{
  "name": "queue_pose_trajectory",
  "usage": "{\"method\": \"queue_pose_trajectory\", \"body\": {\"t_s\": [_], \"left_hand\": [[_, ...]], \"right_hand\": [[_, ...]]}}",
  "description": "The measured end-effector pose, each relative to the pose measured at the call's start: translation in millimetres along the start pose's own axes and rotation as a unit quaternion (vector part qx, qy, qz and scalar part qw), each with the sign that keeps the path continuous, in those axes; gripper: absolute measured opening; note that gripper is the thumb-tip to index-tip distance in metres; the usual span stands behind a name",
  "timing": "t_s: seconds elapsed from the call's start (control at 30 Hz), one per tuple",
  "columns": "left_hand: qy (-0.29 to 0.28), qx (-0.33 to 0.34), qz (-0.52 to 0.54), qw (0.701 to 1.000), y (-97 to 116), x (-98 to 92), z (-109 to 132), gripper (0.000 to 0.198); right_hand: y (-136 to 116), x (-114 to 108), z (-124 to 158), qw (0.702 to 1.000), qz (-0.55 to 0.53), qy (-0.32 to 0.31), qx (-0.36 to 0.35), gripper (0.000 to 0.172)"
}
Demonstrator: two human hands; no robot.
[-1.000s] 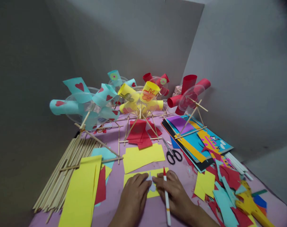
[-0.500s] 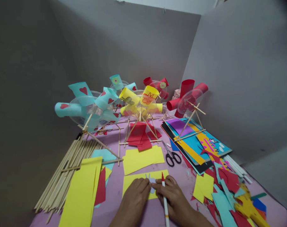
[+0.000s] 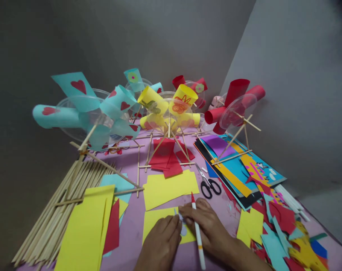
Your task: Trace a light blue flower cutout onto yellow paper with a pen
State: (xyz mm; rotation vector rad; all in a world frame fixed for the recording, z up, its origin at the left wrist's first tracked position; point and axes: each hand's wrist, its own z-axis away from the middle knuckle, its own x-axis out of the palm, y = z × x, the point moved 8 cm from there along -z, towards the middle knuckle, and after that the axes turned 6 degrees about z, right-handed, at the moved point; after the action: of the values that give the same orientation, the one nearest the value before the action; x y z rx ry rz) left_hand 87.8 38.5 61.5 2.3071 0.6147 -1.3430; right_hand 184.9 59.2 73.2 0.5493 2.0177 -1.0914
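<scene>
A lavender paper cutout (image 3: 183,229), with thin upright ear-like strips, lies on a yellow paper sheet (image 3: 152,222) in front of me. My left hand (image 3: 163,238) rests over the sheet, its fingers bent and close together, the fingertips on the cutout's left side. From the right, my right hand (image 3: 209,227) presses its fingertips on the upper part of the cutout. A white marker with a red tip (image 3: 199,241) is tucked between that hand's fingers, tip pointing away from me. Part of the cutout is hidden under both hands.
Yellow sheets (image 3: 169,188), scissors (image 3: 207,184) and red papers (image 3: 165,154) lie beyond my hands. Wooden sticks (image 3: 60,210) are piled left. Paper-tube wheels, such as a yellow one (image 3: 156,101), stand on stick frames behind. Paper scraps (image 3: 275,241) cover the right.
The view has moved closer and tilted down. My right fingers have shifted up over the cutout's top, and more of its lower part shows. The marker stays in my right hand.
</scene>
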Motion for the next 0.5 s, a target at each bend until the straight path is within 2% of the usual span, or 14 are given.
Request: {"method": "queue_pose_trajectory", "body": {"t_s": [0.27, 0.37, 0.5], "left_hand": [[-0.003, -0.016, -0.009, 1.0, -2, 10.8, 3, 0.029], [-0.011, -0.023, -0.001, 1.0, -3, 11.2, 5, 0.027], [-0.016, -0.031, 0.014, 0.999, -4, 12.4, 8, 0.027]], "right_hand": [[9, 17, 11, 0.999, 0.022, 0.022, -0.001, 0.039], [14, 12, 12, 0.998, 0.019, 0.06, 0.021, 0.039], [18, -11, 12, 0.984, -0.064, 0.15, 0.076, 0.027]]}}
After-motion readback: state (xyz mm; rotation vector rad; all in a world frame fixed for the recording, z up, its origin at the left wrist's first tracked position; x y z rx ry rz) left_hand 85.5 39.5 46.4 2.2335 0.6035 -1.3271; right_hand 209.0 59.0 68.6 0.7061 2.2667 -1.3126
